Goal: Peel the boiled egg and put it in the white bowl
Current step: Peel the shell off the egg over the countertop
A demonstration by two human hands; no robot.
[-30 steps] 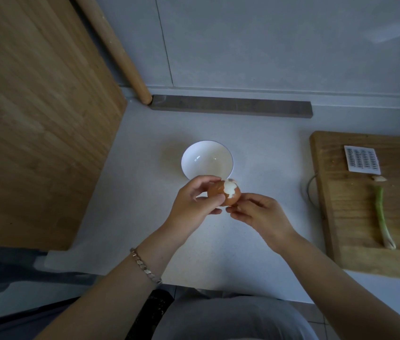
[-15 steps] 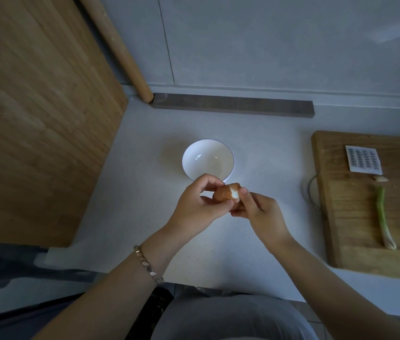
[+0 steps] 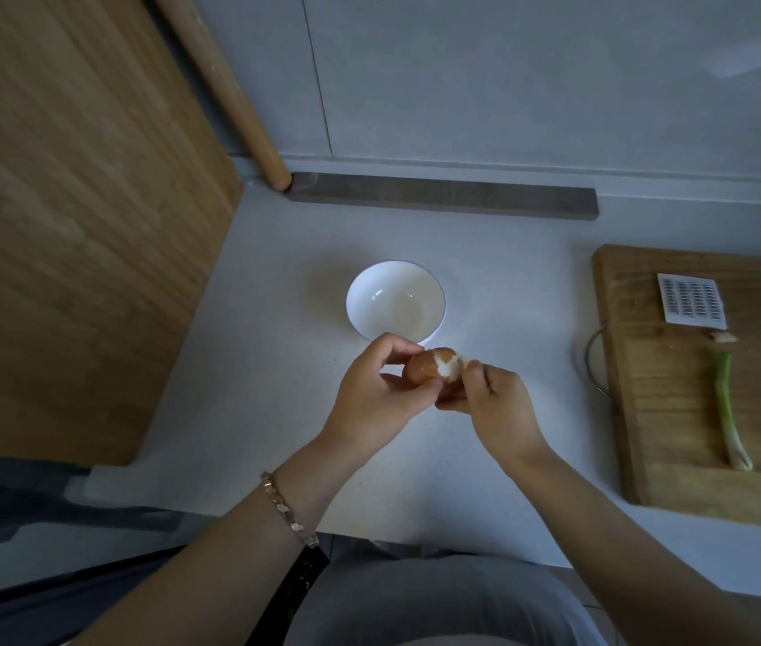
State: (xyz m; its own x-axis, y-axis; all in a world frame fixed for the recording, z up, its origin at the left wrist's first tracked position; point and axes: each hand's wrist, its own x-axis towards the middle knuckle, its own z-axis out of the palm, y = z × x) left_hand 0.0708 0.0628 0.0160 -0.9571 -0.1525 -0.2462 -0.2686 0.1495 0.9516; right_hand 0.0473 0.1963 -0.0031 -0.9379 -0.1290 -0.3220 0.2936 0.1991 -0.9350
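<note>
A brown boiled egg [image 3: 430, 370] with a patch of bare white at its right end is held above the counter, just in front of the white bowl [image 3: 360, 296]. My left hand [image 3: 378, 398] grips the egg from the left and below. My right hand [image 3: 493, 403] touches its right end, thumb on the bare white patch and fingers under the egg. The bowl holds nothing.
A wooden cutting board [image 3: 677, 421] lies at the right with a green onion stalk [image 3: 726, 407] and a small white grater plate [image 3: 691, 300]. A large wooden board [image 3: 66, 216] stands at the left, a rolling pin [image 3: 229, 90] leans by the wall, and a grey strip [image 3: 444, 195] lies behind the bowl.
My right thumb has shifted over the egg's right end, and the bare white patch now shows a little more. Both hands stay in front of the bowl.
</note>
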